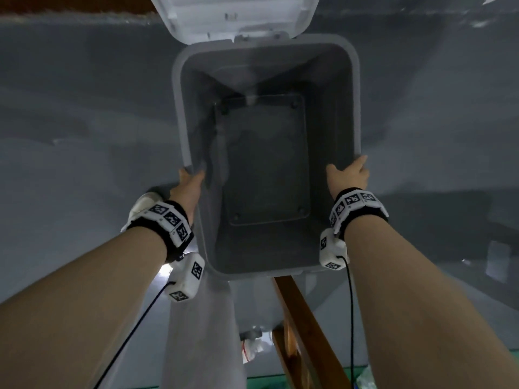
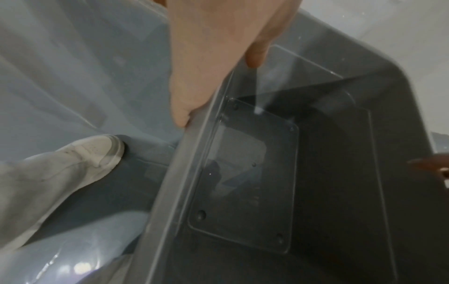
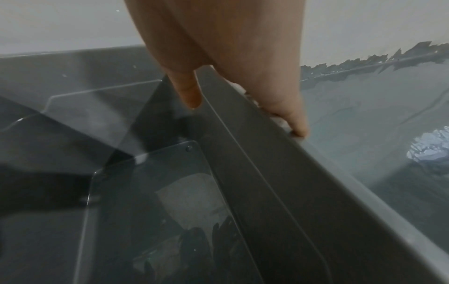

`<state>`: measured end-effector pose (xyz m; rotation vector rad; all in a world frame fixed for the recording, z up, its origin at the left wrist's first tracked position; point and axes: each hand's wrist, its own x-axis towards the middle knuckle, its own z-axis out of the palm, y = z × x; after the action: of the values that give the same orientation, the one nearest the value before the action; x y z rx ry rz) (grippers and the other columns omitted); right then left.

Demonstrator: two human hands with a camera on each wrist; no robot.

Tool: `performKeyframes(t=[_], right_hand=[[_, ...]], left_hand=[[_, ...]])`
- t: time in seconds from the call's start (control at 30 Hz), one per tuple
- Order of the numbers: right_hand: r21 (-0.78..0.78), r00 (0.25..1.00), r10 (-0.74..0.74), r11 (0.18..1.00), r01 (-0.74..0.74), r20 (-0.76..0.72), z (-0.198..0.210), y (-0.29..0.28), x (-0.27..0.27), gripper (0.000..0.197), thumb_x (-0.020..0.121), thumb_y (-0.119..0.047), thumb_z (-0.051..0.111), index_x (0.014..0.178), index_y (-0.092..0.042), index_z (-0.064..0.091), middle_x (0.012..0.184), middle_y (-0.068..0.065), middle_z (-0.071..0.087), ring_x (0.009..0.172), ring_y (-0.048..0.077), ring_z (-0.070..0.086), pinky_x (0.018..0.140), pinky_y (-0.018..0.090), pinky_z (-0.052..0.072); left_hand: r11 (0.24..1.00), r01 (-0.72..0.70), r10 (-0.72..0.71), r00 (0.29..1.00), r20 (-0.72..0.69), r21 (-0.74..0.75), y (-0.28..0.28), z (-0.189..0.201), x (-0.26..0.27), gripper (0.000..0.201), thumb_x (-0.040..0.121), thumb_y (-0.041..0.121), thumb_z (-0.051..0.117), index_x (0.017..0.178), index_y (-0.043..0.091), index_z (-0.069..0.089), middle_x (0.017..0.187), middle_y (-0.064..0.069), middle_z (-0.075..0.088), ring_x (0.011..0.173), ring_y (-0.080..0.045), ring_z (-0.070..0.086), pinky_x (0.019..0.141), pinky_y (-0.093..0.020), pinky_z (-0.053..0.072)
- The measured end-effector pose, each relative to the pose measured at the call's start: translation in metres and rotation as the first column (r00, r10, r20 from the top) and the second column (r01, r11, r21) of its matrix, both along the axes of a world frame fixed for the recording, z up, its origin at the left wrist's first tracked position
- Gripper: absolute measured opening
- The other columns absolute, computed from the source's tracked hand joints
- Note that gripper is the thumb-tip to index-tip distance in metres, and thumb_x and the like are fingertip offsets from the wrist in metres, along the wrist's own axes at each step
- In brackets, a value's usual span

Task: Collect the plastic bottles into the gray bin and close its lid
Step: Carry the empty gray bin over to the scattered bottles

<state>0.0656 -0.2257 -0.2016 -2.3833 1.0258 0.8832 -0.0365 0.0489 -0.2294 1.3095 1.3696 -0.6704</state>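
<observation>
The floor (image 1: 84, 108), gray and glossy, fills most of the head view; one gray bin (image 1: 354, 88) sits in the centre of the frame, its one pale lid (image 1: 233, 15) standing open at the top edge; the inside of the bin shows only its dark base panel, and of plastic bottles none is to be seen in any view. Two forearms reach up from the lower corners, each with one marker-patterned wristband and one small white camera block with a black cable. The left hand (image 1: 188, 184), at the bin's left rim in mid-frame, has its grip on that rim, thumb inside and fingers outside, as the left wrist view (image 2: 218, 48) also shows; the right hand (image 1: 351, 175) grasps the right rim the same way, thumb over the inner wall and fingers curled outside, confirmed in the right wrist view (image 3: 233, 48). One wooden bar (image 1: 306, 327) slants below the bin; one white shoe (image 2: 97, 151) shows at the left of the left wrist view.
</observation>
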Motion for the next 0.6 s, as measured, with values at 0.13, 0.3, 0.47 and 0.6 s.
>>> performKeyframes(t=[0.13, 0.3, 0.47, 0.6], right_hand=[[-0.081, 1.0, -0.018, 0.997, 0.017, -0.004, -0.001, -0.001, 0.006, 0.073, 0.09, -0.031, 0.052, 0.151, -0.017, 0.016, 0.146, 0.019, 0.029, 0.135, 0.035, 0.03, 0.11, 0.046, 0.027], [-0.141, 0.996, -0.041, 0.99, 0.029, -0.082, 0.017, 0.008, -0.003, 0.045, 0.091, -0.019, 0.046, 0.134, -0.008, 0.039, 0.138, 0.025, 0.038, 0.126, 0.04, 0.04, 0.105, 0.045, 0.035], [-0.105, 0.986, -0.104, 0.99, 0.09, -0.131, 0.045, 0.009, -0.023, 0.044, 0.096, -0.031, 0.044, 0.134, -0.01, 0.046, 0.136, 0.022, 0.048, 0.123, 0.038, 0.048, 0.104, 0.044, 0.038], [-0.048, 0.977, -0.185, 0.982, 0.181, -0.108, 0.089, 0.013, -0.045, 0.046, 0.099, -0.037, 0.041, 0.136, -0.01, 0.048, 0.135, 0.019, 0.051, 0.124, 0.035, 0.049, 0.103, 0.041, 0.037]], left_hand=[[0.999, -0.047, 0.047, 0.998, 0.037, -0.013, 0.002, 0.01, 0.001, 0.07, 0.083, 0.038, 0.06, 0.145, 0.027, 0.028, 0.139, -0.004, 0.05, 0.124, -0.026, 0.051, 0.107, -0.047, 0.038], [0.999, -0.003, 0.005, 0.999, -0.045, 0.045, 0.014, 0.028, -0.009, 0.085, 0.065, 0.048, 0.067, 0.141, 0.034, 0.031, 0.139, -0.001, 0.047, 0.123, -0.028, 0.048, 0.105, -0.051, 0.037], [0.991, 0.059, -0.055, 0.998, -0.036, 0.122, 0.03, 0.051, -0.021, 0.059, 0.09, 0.025, 0.055, 0.144, 0.016, 0.032, 0.14, -0.011, 0.045, 0.126, -0.033, 0.047, 0.106, -0.049, 0.039], [0.985, 0.081, -0.076, 0.996, -0.036, 0.152, 0.044, 0.092, -0.029, 0.046, 0.096, 0.028, 0.048, 0.139, 0.018, 0.039, 0.13, -0.008, 0.052, 0.116, -0.03, 0.052, 0.102, -0.051, 0.042]])
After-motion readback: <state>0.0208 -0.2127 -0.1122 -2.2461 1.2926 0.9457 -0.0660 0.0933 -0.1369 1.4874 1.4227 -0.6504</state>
